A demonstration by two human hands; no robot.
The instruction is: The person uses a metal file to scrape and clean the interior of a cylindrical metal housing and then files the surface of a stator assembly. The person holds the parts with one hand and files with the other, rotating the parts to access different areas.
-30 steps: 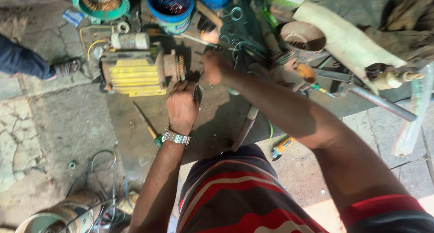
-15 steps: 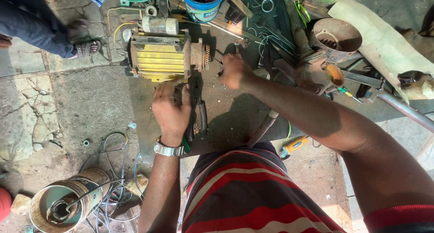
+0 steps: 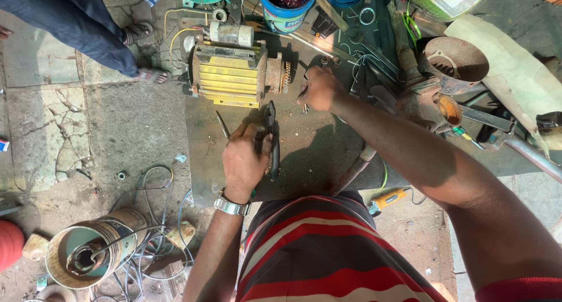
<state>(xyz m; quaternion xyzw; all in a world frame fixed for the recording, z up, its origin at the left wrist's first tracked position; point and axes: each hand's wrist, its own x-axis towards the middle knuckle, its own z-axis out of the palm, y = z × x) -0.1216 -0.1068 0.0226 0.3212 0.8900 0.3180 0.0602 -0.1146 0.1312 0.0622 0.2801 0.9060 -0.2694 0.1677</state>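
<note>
Sitting just beyond both hands on the surface (image 3: 328, 161), the yellow motor (image 3: 231, 73) is lying on its side with its casing closed, so by my judgement the opening-up is barely starting. Closing around dark pliers (image 3: 272, 139), the left hand (image 3: 244, 160) is resting beside a thin screwdriver (image 3: 223, 126). Curling shut near the shaft end (image 3: 280, 73), the right hand (image 3: 319, 90) is pinching something too small to identify. Tools beyond are blurring into clutter.
</note>
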